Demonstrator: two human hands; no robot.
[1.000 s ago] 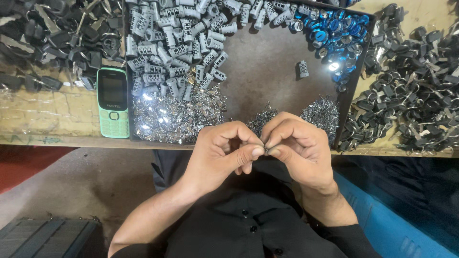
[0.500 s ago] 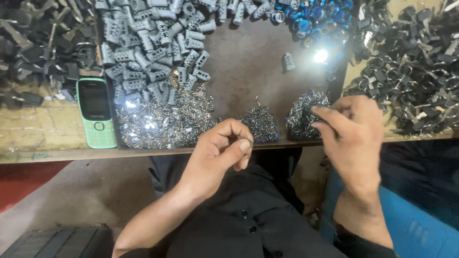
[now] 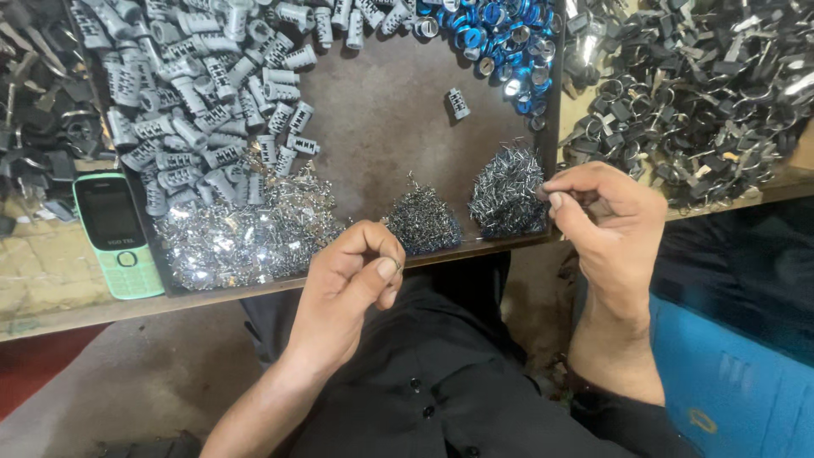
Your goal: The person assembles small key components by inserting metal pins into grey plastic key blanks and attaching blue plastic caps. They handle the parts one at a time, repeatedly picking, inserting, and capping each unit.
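Head view shows the left hand [image 3: 343, 284] held just in front of the tray [image 3: 381, 136], thumb and forefinger pinched shut on a small metal part [image 3: 395, 270] too tiny to make out, while the right hand [image 3: 606, 225] reaches to the tray's right edge, its fingertips closed together at the right-hand pile of fine wire springs [image 3: 507, 191] — whether they have caught one I cannot tell. Judging by the heaps of grey lock cylinders [image 3: 191, 93], shiny stamped plates [image 3: 242, 233] and blue rings [image 3: 500, 34], the piece in hand looks only partly fitted — much stock is left.
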